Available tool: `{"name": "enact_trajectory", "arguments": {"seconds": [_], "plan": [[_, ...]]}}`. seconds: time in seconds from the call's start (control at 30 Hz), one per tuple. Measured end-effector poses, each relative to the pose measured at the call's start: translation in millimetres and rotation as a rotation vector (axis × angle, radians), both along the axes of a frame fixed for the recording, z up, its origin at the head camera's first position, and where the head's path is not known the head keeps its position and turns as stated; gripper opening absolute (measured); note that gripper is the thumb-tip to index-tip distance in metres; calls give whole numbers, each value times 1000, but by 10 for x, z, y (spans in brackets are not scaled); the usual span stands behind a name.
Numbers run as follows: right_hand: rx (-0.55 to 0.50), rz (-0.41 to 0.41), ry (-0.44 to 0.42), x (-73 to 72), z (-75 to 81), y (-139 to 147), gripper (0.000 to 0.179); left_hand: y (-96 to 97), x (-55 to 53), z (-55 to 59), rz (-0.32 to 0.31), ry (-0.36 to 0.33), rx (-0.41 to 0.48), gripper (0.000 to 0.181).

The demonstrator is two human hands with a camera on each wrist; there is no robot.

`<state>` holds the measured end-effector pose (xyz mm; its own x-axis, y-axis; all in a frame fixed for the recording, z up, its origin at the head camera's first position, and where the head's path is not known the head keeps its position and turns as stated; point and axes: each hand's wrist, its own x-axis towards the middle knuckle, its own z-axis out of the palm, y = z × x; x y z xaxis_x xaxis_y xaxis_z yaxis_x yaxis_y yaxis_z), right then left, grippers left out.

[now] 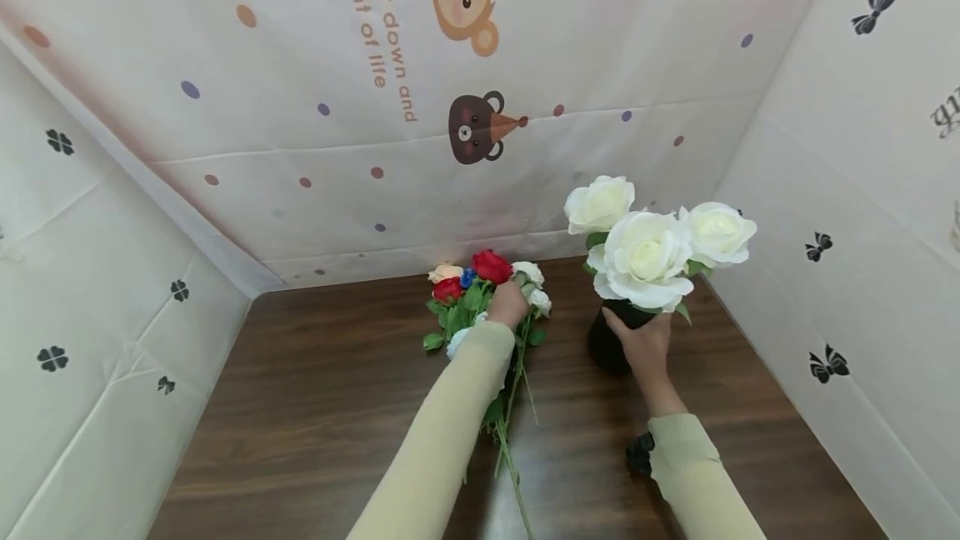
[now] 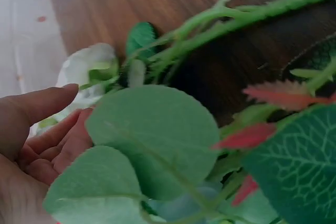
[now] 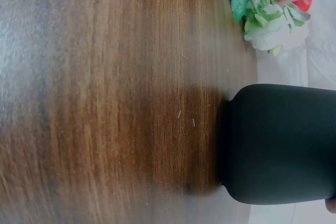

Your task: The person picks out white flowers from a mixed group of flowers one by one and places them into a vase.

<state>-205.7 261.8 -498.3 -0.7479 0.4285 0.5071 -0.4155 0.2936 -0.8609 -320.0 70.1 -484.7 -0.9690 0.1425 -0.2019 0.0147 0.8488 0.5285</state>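
My right hand point(image 1: 647, 342) grips a black vase point(image 1: 609, 344) near its neck, with thumb and fingers around it. Three large white roses point(image 1: 647, 261) stand in the vase and hide its rim. In the right wrist view, the base of the vase point(image 3: 283, 145) is close to the tabletop. My left hand point(image 1: 510, 305) reaches over a bunch of flowers lying on the table. Its thumb and loosely bent fingers are spread apart beside a small white rose point(image 2: 89, 69). Green leaves point(image 2: 157, 135) partly cover the fingertips in the left wrist view.
Red roses point(image 1: 492, 266), a peach rose point(image 1: 446, 273) and a light blue flower point(image 1: 456, 344) lie in the bunch. Long green stems point(image 1: 512, 461) stretch toward the table's front. Printed cloth walls point(image 1: 360, 107) enclose the brown wooden table point(image 1: 322, 407) at back and sides.
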Motion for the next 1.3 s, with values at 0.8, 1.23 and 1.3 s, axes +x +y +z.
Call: {"name": "enact_trajectory", "arguments": {"seconds": [0.8,1.23,1.3], "plan": [[13,-26,-33,-6,8,-18,101,-158,-46,11,106,-37,153,48],[-23,-5,-64,26,31,-23,98,-495,147,483,72,64,398,13],[-26,-4,-65,31,37,-22,98,-527,172,568,78,69,446,13]]}}
